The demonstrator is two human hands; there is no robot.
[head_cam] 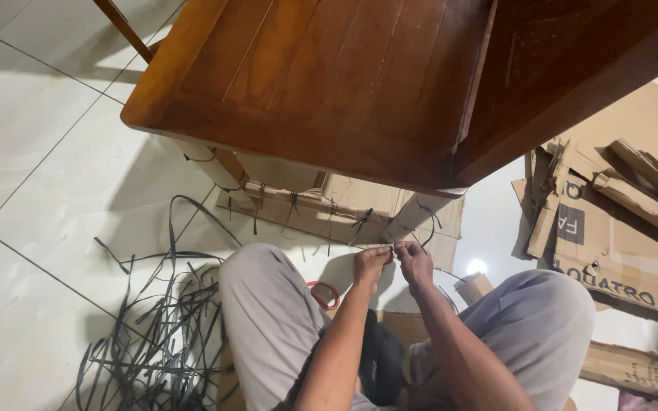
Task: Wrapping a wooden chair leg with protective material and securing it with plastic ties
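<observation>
I sit on the floor in front of a brown wooden chair point(321, 84). Its legs and lower rail are wrapped in cardboard point(344, 194) and bound with thin dark plastic ties point(363, 219). My left hand point(371, 265) and my right hand point(414, 262) meet just below the chair's front right leg point(413, 217). Both pinch the same thin dark tie point(392, 249) between fingertips. My knees in grey trousers frame both arms.
A tangle of loose dark plastic straps point(154, 335) lies on the white tiled floor at my left. Torn cardboard boxes point(618, 213) are piled at the right. Red-handled scissors point(323, 295) lie half hidden between my legs. A dark wooden panel point(573, 68) stands beside the chair.
</observation>
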